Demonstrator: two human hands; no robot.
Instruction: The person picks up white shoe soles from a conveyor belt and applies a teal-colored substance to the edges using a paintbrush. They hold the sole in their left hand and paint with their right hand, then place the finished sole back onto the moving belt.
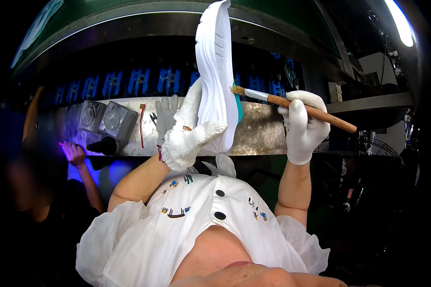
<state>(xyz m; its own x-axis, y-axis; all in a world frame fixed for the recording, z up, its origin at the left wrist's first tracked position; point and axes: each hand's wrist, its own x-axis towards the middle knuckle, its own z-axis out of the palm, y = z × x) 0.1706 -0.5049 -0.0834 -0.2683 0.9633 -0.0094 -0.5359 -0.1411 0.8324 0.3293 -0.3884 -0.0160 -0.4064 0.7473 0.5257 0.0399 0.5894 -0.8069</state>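
In my gloved left hand point(191, 136) is a white shoe sole point(214, 71), held upright with its long side turned toward the right. A teal patch point(239, 107) shows along its right edge. My right hand point(304, 126), also in a white knit glove, grips the wooden handle of a paintbrush point(321, 115). The brush's bristle tip meets the sole's right edge, just above the teal patch. Part of the left hand is hidden behind the sole.
A metal ledge point(258, 131) runs across in front of me. On its left stand two grey boxes with round dials point(113, 123), a red toothbrush-like stick point(142, 125) and a grey glove point(166, 117). Blue fixtures point(139, 81) line the dark belt behind. A co-worker's hand point(73, 154) rests at left.
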